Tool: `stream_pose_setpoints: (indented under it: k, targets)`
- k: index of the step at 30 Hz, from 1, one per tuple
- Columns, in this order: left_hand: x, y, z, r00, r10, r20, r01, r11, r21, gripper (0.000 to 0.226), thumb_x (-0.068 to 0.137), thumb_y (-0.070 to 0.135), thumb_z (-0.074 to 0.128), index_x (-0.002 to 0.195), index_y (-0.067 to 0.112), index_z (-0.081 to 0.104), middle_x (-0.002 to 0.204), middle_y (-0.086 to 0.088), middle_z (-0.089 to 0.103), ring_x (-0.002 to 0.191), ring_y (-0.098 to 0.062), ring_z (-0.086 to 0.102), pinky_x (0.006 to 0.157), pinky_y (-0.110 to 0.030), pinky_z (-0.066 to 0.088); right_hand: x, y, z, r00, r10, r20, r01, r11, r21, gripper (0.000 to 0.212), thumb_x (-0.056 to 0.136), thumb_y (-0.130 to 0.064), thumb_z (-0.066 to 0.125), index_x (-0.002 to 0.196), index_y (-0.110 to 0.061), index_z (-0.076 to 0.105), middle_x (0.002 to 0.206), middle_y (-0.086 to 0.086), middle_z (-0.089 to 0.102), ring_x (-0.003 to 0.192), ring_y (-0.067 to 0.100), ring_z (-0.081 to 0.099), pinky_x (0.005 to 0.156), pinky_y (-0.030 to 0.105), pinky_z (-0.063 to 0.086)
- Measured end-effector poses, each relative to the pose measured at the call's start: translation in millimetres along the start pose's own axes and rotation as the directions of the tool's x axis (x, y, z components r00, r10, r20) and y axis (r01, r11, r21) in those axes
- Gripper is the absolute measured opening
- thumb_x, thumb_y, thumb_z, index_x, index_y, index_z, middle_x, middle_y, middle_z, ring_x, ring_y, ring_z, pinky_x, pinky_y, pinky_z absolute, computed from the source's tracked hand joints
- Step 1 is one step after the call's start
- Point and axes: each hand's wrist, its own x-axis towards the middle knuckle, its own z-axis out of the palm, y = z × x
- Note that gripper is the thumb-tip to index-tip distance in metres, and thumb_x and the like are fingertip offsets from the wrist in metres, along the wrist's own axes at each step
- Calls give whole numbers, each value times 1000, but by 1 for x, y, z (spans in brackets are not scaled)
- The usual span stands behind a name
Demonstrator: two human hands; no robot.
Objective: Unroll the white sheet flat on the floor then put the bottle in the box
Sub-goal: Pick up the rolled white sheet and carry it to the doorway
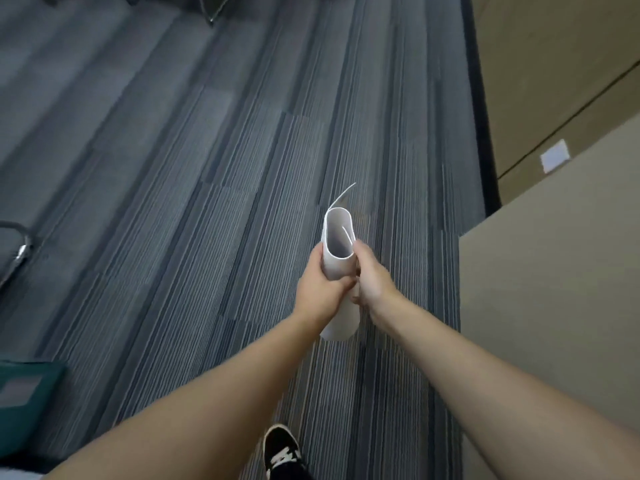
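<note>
The white sheet [337, 251] is rolled into a tube and held upright above the striped grey carpet, its open end facing me and a loose edge curling out at the top. My left hand [320, 289] wraps around the roll's left side. On the roll's right side my right hand [372, 278] grips it, thumb at the rim. Both hands touch near the roll's middle, and its lower end sticks out below them. No bottle or box is in view.
A beige wall [554, 81] with a dark baseboard runs along the right, and a beige surface [540, 306] juts out at right. A chair frame [17, 251] stands at left. A green object [27, 396] lies at lower left. My shoe [282, 452] is at the bottom.
</note>
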Motion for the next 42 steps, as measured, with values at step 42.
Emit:
stream_pose_setpoints:
  k: [42]
  targets:
    - [-61,-66,-64,-60,-816,-574,-523,516,-678,85,56,47,79,134,41,45,123,8,65,112,-11,61,99,-40,49,5,47,246,174,774,609,775,274,-569,36,94,-43,40,112,-36,69,108,-11,73,106,7,62,87,42,50]
